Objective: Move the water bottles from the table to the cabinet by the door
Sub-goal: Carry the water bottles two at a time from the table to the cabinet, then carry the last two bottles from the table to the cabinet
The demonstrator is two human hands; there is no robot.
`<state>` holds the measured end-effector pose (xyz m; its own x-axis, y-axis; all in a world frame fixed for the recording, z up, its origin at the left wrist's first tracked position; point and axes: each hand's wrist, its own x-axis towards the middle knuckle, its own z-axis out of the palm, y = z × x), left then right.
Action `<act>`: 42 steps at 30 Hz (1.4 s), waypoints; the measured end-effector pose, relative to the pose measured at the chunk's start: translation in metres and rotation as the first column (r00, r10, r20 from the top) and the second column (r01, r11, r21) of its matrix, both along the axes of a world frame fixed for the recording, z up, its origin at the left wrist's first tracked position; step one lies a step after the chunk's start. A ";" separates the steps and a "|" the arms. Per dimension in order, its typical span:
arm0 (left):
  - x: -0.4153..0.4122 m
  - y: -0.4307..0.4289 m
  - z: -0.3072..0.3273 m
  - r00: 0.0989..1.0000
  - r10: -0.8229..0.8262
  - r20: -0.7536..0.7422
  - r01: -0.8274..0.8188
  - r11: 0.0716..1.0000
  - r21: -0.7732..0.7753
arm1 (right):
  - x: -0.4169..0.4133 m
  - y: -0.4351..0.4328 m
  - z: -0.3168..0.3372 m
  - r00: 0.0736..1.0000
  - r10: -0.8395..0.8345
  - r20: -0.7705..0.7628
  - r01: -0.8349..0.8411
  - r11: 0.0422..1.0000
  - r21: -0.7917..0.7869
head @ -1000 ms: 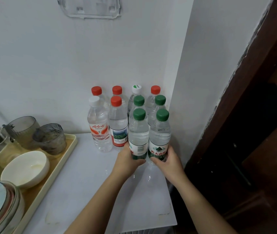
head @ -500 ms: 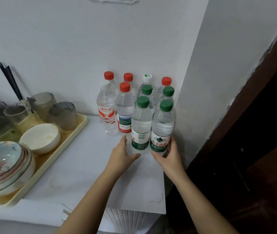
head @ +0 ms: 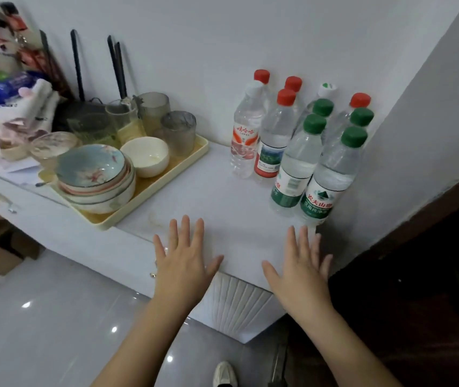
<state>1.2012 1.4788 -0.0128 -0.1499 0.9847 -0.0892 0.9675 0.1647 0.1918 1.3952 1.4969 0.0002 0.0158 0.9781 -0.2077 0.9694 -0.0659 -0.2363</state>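
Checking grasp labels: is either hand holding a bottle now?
No, the left hand and right hand are open, fingers spread, apart from the bottles.

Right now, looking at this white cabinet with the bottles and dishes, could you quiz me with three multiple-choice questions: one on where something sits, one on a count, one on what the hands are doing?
1. Where do the water bottles stand?
A) in a basket
B) at the right end of the white cabinet top, against the wall
C) on a chair

2. How many have green caps?
A) two
B) six
C) four

3. What are the left hand and right hand doing?
A) spread flat, holding nothing
B) gripping bottles
C) lifting a bowl

Answers:
1 B: they cluster upright in the corner by the wall.
2 C: four green caps show on the group's right side.
3 A: all fingers are straight and curl round nothing.
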 end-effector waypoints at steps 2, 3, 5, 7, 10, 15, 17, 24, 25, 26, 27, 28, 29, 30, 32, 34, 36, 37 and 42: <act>-0.015 -0.022 0.000 0.999 0.052 -0.007 -0.052 0.999 -0.002 | -0.014 -0.007 0.001 0.996 0.086 0.033 -0.086 0.996 -0.001; -0.025 -0.036 -0.001 0.996 0.084 -0.011 -0.085 0.996 -0.013 | -0.024 -0.012 0.000 0.990 0.135 0.048 -0.135 0.991 -0.007; -0.045 -0.065 -0.003 0.989 0.147 -0.010 -0.147 0.989 -0.031 | -0.047 -0.022 -0.001 0.970 0.234 0.072 -0.233 0.972 -0.015; -0.067 -0.101 -0.006 0.978 0.209 -0.006 -0.209 0.977 -0.041 | -0.076 -0.038 -0.003 0.940 0.331 0.085 -0.331 0.944 -0.018; -0.103 -0.164 -0.013 0.945 0.327 0.026 -0.325 0.945 -0.044 | -0.128 -0.074 -0.008 0.870 0.484 0.092 -0.485 0.874 -0.017; -0.158 -0.292 -0.033 0.824 0.565 0.030 -0.556 0.818 -0.147 | -0.219 -0.158 -0.032 0.701 0.710 0.067 -0.703 0.703 -0.107; -0.172 -0.343 -0.044 0.756 0.654 0.026 -0.636 0.743 -0.208 | -0.253 -0.195 -0.043 0.611 0.790 0.050 -0.777 0.610 -0.153; -0.188 -0.474 -0.068 0.487 0.873 0.006 -0.815 0.457 -0.356 | -0.346 -0.310 -0.064 0.246 0.968 0.043 -0.932 0.248 -0.263; -0.190 -0.486 -0.069 0.452 0.892 -0.001 -0.831 0.420 -0.364 | -0.356 -0.323 -0.064 0.194 0.980 0.047 -0.942 0.200 -0.270; -0.191 -0.497 -0.070 0.417 0.909 -0.004 -0.846 0.387 -0.368 | -0.366 -0.335 -0.065 0.144 0.988 0.053 -0.948 0.153 -0.277; -0.192 -0.507 -0.071 0.382 0.924 -0.006 -0.860 0.353 -0.370 | -0.375 -0.346 -0.066 0.093 0.994 0.063 -0.953 0.107 -0.285; -0.193 -0.519 -0.073 0.332 0.943 -0.005 -0.877 0.307 -0.370 | -0.387 -0.358 -0.068 0.033 0.997 0.074 -0.955 0.053 -0.293; -0.194 -0.525 -0.074 0.303 0.953 -0.005 -0.887 0.280 -0.367 | -0.394 -0.365 -0.069 -0.003 0.996 0.087 -0.955 0.023 -0.295; -0.196 -0.531 -0.074 0.277 0.961 -0.009 -0.896 0.254 -0.365 | -0.401 -0.372 -0.070 -0.037 0.994 0.101 -0.955 -0.006 -0.296; -0.199 -0.549 -0.076 0.188 0.982 -0.013 -0.910 0.169 -0.379 | -0.419 -0.391 -0.076 -0.130 0.985 0.117 -0.948 -0.089 -0.305; -0.204 -0.567 -0.079 0.101 0.995 -0.005 -0.912 0.091 -0.401 | -0.438 -0.409 -0.081 -0.201 0.973 0.115 -0.935 -0.155 -0.318; -0.210 -0.585 -0.084 0.022 1.000 -0.005 -0.913 0.018 -0.408 | -0.459 -0.428 -0.086 -0.273 0.956 0.106 -0.915 -0.224 -0.336; -0.215 -0.593 -0.086 -0.017 1.000 -0.008 -0.914 -0.019 -0.406 | -0.471 -0.438 -0.089 -0.307 0.946 0.101 -0.903 -0.257 -0.345; -0.250 -0.630 -0.093 -0.183 0.983 0.001 -0.893 -0.166 -0.419 | -0.535 -0.485 -0.098 -0.476 0.874 0.102 -0.822 -0.400 -0.405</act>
<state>0.9512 0.8484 -0.1060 -0.8146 -0.3040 -0.4939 -0.4034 0.9088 0.1061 0.8600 1.0119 -0.0973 -0.7468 -0.3204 -0.5828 -0.3333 0.9386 -0.0888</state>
